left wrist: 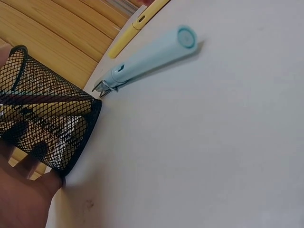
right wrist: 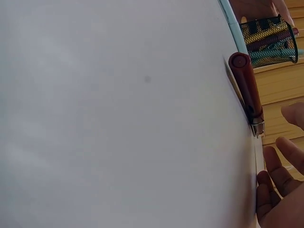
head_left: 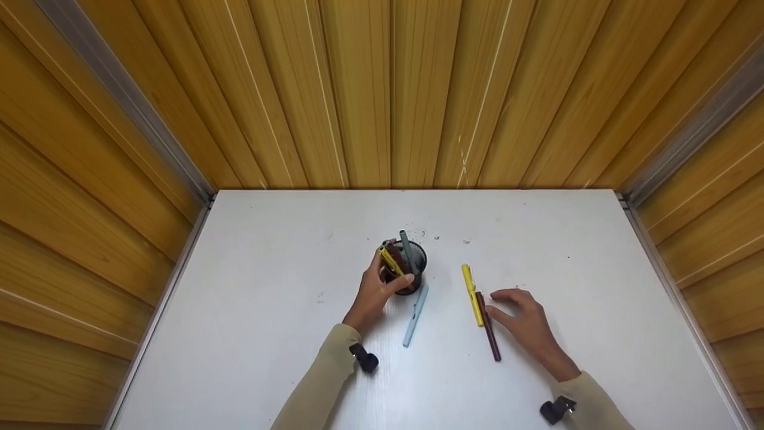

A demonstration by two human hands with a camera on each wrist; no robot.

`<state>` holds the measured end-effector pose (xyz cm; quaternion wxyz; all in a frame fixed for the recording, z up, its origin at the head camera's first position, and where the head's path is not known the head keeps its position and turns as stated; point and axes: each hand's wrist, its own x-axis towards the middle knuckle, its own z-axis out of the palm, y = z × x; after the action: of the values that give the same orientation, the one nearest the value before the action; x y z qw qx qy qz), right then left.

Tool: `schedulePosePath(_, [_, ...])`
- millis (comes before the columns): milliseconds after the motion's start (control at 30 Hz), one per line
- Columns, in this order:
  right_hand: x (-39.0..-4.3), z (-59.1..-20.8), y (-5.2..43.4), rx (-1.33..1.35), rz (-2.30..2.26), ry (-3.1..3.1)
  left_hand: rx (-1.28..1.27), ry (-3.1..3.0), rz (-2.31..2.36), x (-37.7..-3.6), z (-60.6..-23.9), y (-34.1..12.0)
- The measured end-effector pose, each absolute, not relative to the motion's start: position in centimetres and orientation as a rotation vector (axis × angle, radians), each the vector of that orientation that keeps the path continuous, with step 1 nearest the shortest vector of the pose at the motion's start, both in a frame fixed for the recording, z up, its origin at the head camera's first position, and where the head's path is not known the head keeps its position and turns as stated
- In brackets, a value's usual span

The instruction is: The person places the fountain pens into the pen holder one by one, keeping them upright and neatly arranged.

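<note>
My left hand (head_left: 371,295) grips a black mesh pen cup (left wrist: 52,102) that stands on the white table. Inside the cup are a yellow pen (head_left: 389,259), a dark red pen (head_left: 397,257) and a grey-green pen (head_left: 407,248), tilted different ways. On the table just in front of the cup lies a light blue pen (head_left: 416,316). To the right, another yellow pen (head_left: 470,289) and another dark red pen (head_left: 490,331) lie side by side. My right hand (head_left: 528,325) is beside that dark red pen (right wrist: 247,85), thumb and fingers apart, holding nothing.
The white table (head_left: 268,269) is bordered by wood-patterned panels (head_left: 382,95) at the back and both sides. Grey metal rails (head_left: 173,149) run along the corners. Small dark specks mark the tabletop behind the cup.
</note>
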<state>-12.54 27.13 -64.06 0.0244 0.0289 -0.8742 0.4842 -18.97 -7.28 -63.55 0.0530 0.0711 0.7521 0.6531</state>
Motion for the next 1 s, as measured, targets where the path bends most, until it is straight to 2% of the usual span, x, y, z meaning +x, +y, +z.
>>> schedulePosePath(700, [-12.1, -65.5, 27.4, 0.15, 1.428, -2.686, 0.171, 2.297, 1.982, -18.9, -63.9, -6.6])
schedulePosePath(1000, [-11.5, -65.8, 27.7, 0.266, 1.271, -2.588, 0.202, 2.274, 1.999, -18.9, -63.5, -5.8])
